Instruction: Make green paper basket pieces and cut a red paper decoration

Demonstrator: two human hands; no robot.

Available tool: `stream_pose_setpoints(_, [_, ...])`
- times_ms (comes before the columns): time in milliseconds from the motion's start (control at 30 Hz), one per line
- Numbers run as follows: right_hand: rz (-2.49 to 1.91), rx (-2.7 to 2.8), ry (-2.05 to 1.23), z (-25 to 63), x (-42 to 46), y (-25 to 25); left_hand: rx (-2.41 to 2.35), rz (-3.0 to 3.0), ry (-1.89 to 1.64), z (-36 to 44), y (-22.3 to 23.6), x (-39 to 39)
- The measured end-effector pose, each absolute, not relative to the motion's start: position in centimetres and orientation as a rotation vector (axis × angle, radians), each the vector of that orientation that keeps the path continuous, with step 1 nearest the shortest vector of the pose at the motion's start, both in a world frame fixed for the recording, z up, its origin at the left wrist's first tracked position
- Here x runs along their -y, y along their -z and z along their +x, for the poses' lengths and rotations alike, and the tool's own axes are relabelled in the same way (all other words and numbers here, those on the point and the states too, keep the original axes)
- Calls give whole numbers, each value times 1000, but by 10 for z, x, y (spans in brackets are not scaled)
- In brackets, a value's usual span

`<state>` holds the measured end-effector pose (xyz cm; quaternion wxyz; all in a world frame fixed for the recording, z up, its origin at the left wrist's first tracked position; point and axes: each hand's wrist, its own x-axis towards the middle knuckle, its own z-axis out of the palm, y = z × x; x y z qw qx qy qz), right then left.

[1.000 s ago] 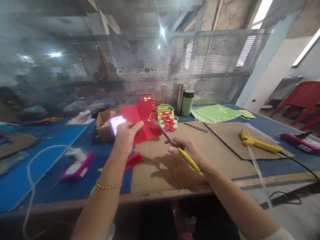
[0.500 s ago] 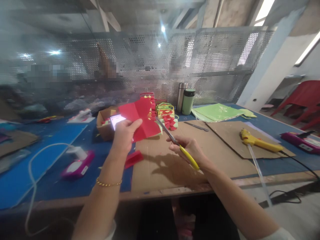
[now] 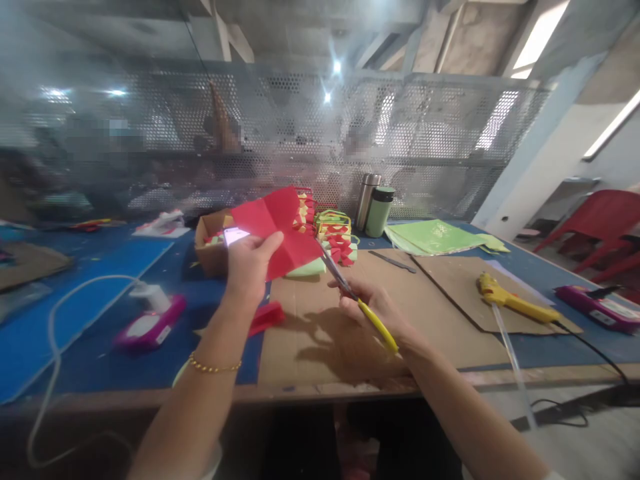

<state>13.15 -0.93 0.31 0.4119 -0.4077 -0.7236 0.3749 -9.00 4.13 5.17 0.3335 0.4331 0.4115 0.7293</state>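
Note:
Pinched between the thumb and fingers of my left hand is a creased sheet of red paper, raised above the table. My right hand grips yellow-handled scissors, their blades pointing up and left to the paper's right edge. Whether the blades touch the paper I cannot tell. Beneath my hands lies a brown cardboard sheet. A folded red strip rests on the table beside my left wrist. Behind the paper stand red, yellow and green paper crafts, partly hidden.
A small cardboard box with a lit phone by it sits left. Green sheets, two flasks and a dark blade-like tool lie behind. A yellow glue gun rests right; purple power strips flank the table.
The view has shifted slightly, so the table items sit a little lower. Both hands keep their hold, and the scissors stay at the red paper's right edge.

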Motion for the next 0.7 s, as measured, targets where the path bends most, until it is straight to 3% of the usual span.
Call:
stream_pose_setpoints(467, [-1046,1761,-1042,130,6,3,-1115,1183,-1888,-90,-47,-44])
stream_pose_setpoints(700, [-1042,1868,-880,132,3,10,-1093,1158,-2031,-98,-47,-47])
